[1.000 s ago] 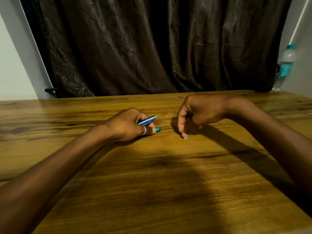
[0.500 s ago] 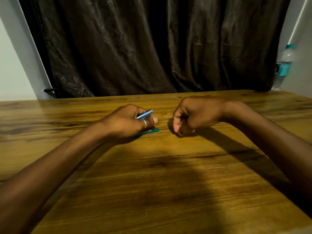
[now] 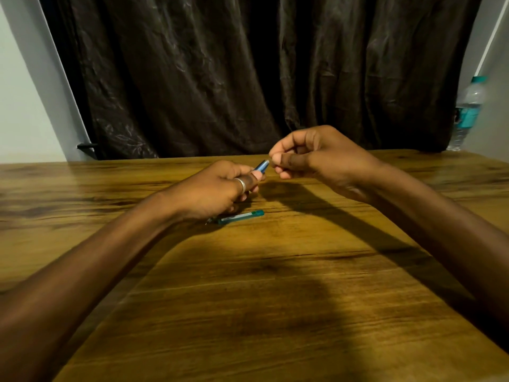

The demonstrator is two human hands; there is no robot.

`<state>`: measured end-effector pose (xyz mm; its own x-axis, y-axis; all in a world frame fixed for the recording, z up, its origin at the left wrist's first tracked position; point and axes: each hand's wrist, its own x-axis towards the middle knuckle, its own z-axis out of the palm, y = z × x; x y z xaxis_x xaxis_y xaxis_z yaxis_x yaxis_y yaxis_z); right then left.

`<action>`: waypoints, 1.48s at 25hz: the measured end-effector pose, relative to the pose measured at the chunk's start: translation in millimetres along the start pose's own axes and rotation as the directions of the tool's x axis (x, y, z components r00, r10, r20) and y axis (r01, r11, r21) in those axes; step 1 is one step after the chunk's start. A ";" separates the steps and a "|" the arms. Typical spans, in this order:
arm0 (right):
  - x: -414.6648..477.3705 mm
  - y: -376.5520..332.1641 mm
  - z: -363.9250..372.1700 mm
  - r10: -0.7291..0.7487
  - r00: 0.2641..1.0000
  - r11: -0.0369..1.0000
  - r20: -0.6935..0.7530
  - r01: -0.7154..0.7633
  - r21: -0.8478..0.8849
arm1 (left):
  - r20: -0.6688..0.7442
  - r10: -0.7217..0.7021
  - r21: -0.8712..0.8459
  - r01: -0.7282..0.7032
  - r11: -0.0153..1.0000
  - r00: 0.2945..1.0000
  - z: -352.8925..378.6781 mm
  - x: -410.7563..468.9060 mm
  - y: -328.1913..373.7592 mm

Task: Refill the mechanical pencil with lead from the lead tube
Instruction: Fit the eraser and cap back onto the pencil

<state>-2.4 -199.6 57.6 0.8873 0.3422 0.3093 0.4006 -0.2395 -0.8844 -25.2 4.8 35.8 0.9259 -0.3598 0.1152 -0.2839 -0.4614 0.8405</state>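
My left hand [image 3: 220,188], a ring on one finger, is closed around a blue mechanical pencil [image 3: 261,166] and held just above the table. The pencil's back end pokes up and to the right past my thumb. My right hand [image 3: 311,158] hovers right next to that end, with thumb and forefinger pinched together. Anything in the pinch is too small to see. The teal lead tube [image 3: 242,216] lies flat on the wooden table [image 3: 248,299], just below and in front of my left hand, touched by neither hand.
A dark curtain [image 3: 248,78] hangs behind the table's far edge. A plastic water bottle [image 3: 468,111] with a teal label stands at the far right corner. Pale wall shows at both sides.
Both hands have lifted off the table. My right hand rose from the surface and its pinched fingers came up to the pencil's back end. The lead tube now lies uncovered.
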 end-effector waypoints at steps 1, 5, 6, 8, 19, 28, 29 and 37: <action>-1.2 -0.6 1.0 -0.005 1.000 1.000 0.009 0.005 0.013 | 0.003 0.002 -0.004 -0.002 1.000 1.000 0.4 0.2 -0.2; -3.5 -2.7 4.4 -0.018 1.000 1.000 0.005 0.018 -0.005 | 0.018 -0.005 -0.049 0.005 0.999 1.000 0.8 0.4 -0.4; -3.7 -2.9 4.9 -0.014 1.000 1.000 0.001 0.014 -0.002 | 0.018 -0.010 -0.074 0.012 0.997 1.000 0.8 -0.1 -0.3; -3.7 -2.5 5.1 0.003 1.000 0.999 -0.008 -0.003 0.042 | 0.018 -0.017 -0.117 0.019 0.993 1.000 1.2 -0.7 0.7; -3.3 0.2 5.2 0.050 0.999 0.994 0.012 -0.051 0.098 | 0.027 0.006 -0.131 -0.002 0.991 1.000 1.6 -3.4 4.6; -3.9 -1.6 -0.8 -0.024 0.998 0.994 0.053 0.030 -0.108 | 0.046 0.015 -0.026 -0.014 1.000 0.999 -0.6 -6.5 6.6; -3.7 -1.7 -1.9 -0.031 0.998 0.989 0.059 0.039 -0.142 | 0.047 0.015 -0.012 -0.015 1.000 0.999 -1.0 -6.7 6.6; -2.1 -0.2 -4.0 -0.050 0.996 0.968 0.078 0.068 -0.240 | 0.074 0.024 0.076 -0.029 0.997 0.997 -3.9 -6.5 4.2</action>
<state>-3.4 -203.9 58.5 0.8455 0.4235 0.3253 0.5030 -0.4268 -0.7516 -31.5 8.4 40.6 0.8979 -0.4297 0.0957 -0.3292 -0.5111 0.7940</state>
